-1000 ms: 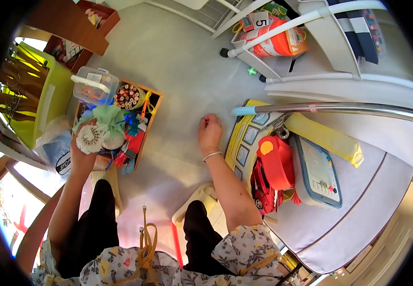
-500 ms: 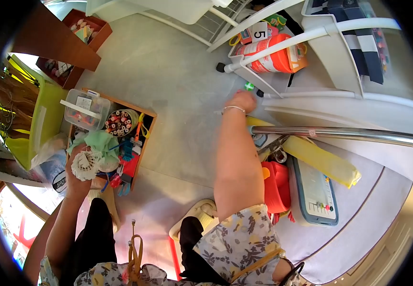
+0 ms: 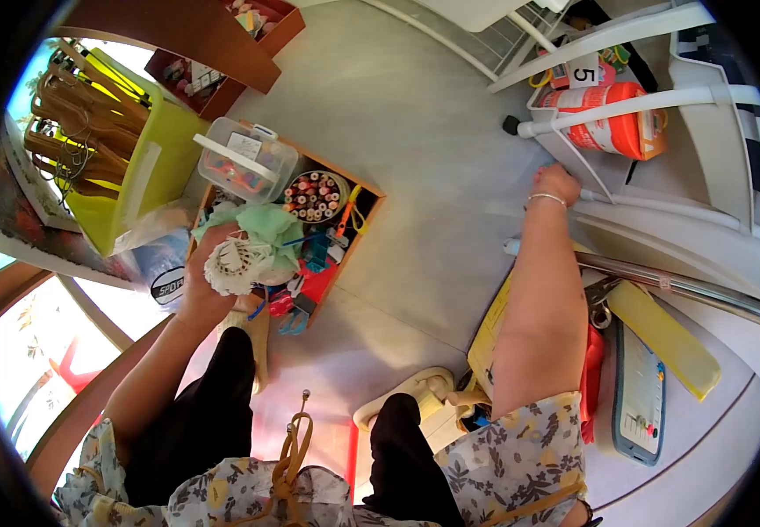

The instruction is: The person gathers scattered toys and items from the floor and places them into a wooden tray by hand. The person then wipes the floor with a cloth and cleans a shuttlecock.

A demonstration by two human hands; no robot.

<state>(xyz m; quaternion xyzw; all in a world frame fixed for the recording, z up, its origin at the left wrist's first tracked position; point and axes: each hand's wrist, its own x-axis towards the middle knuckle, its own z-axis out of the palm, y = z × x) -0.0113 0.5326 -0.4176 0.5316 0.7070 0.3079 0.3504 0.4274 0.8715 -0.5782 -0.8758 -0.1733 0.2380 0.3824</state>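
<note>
My left hand (image 3: 209,262) is closed around a bunched white lacy scrunchie (image 3: 237,263), with mint-green gauzy fabric (image 3: 270,230) against it. It is above a wooden box (image 3: 364,224) full of small items. Inside that box stand a round tub of marker pens (image 3: 316,195) and orange-handled scissors (image 3: 345,220). A clear lidded container (image 3: 244,162) rests at its far corner. My right hand (image 3: 557,183) reaches to the floor beside the foot of a white rack (image 3: 626,114), fingers curled down. Whatever lies under those fingers is hidden.
A lime-green bin of brown hangers (image 3: 129,193) stands at the left, near dark red drawers (image 3: 204,83). On the right are a metal pole (image 3: 661,277), a yellow roll (image 3: 665,338) and a grey-rimmed case (image 3: 639,422). An orange wipes pack (image 3: 612,119) sits in the rack.
The view has swung left, so everything appears farther right. A small green and white item beyond my right fingertips is now out of sight at that hand. My left hand keeps the scrunchie.
</note>
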